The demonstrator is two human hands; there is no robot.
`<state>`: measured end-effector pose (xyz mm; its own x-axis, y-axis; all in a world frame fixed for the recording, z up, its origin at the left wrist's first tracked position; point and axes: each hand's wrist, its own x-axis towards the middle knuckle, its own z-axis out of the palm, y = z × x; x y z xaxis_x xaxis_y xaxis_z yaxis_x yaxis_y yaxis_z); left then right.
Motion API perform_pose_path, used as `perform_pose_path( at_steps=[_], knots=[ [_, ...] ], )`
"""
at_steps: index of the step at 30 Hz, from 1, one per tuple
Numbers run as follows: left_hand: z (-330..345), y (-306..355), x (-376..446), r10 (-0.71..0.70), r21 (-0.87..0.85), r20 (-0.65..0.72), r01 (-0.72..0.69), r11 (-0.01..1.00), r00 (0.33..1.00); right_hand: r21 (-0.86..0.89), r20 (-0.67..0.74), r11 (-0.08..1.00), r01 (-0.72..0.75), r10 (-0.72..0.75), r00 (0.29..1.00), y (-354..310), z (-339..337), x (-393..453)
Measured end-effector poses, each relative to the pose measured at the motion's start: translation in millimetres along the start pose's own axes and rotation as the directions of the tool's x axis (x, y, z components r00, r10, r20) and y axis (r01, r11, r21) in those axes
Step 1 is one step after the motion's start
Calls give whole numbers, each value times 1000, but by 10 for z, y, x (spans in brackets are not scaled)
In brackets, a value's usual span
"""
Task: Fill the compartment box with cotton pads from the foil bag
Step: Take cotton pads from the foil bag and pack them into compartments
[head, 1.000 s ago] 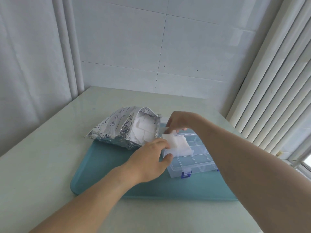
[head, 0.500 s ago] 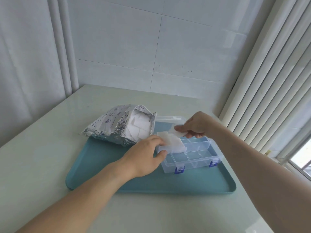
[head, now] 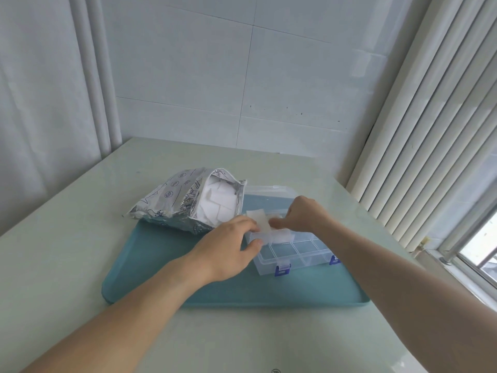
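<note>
Filling the box [head: 293,249], which lies open on the tray [head: 161,265] with its lid [head: 269,197] folded back on the far side. My left hand [head: 228,251] grips the box's left end, thumb on the near wall, and its fingers also pinch the left edge of a pad [head: 259,220] held over the far-left compartments. My right hand [head: 301,218] is curled, fingertips pressing down at the pad's right edge. White pads already sit in the far row; the near compartments look empty. The bag [head: 172,200] lies on its side just left of the box, mouth open toward it, more pads showing inside.

To do this step well, I judge: steady the box with the left hand, square the pad to the dividers, then press it flat with the right fingertips so it seats below the rim. The pad is soft and may fold or ride over a divider; press at its corners, not its middle.
</note>
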<state>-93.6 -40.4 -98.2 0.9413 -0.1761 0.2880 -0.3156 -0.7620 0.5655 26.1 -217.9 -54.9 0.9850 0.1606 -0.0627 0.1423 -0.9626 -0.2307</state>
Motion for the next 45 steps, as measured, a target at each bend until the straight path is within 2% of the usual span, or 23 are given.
perform_pose_path(
  at_steps=[2,5,10,12,14,16,19,21,22,27,33,36,39,41,42,43,45],
  knots=[
    [-2,-1,-2,1,8,2,-1,1000,1000,49,22,999,10,-11,1000,-15,-57,-10],
    [5,-15,-5,7,19,5,-7,1000,1000,186,-12,972,140,-140,990,-26,-142,-18],
    [13,-7,-19,25,37,-12,-25,999,1000,142,93,969,202,-216,972,-66,-115,-13],
    [1,11,-36,47,45,-62,-45,998,997,104,128,973,205,-218,968,-118,-185,-42],
    [-60,48,-42,106,36,-195,-101,994,975,80,82,975,209,-215,973,-200,-275,-69],
    [-173,98,-39,176,34,-415,-178,983,893,136,54,972,189,-198,979,-282,-313,-95],
    [-398,113,-23,189,81,-724,-191,978,664,132,125,977,169,-185,975,-374,-253,-153],
    [-514,37,-4,186,142,-803,-120,982,567,132,98,976,173,-186,978,-390,-184,-159],
    [-550,-29,11,182,164,-810,-82,983,558,132,77,976,172,-183,980,-391,-167,-156],
    [-585,-342,63,-5,137,-749,162,977,662,139,66,963,230,-240,968,-431,-150,-179],
    [-527,-378,52,-128,77,-596,215,973,792,49,49,941,336,-338,940,-580,-94,-226],
    [-484,-414,56,-143,109,-564,245,963,813,-32,116,939,343,-338,934,-639,-97,-240],
    [-492,-442,49,-155,85,-575,248,965,803,-169,299,894,415,-355,886,-693,-261,-326],
    [-512,-440,55,-180,42,-576,249,968,798,-216,348,870,442,-355,868,-702,-402,-367],
    [-517,-445,63,-193,14,-577,246,969,793,-190,307,878,439,-371,876,-707,-465,-377],
    [-520,-455,71,-203,-16,-582,238,971,788,-133,209,891,434,-403,891,-721,-505,-372],
    [-526,-476,92,-217,-77,-603,215,974,768,-1,-67,888,460,-459,886,-794,-510,-349]
  ],
)
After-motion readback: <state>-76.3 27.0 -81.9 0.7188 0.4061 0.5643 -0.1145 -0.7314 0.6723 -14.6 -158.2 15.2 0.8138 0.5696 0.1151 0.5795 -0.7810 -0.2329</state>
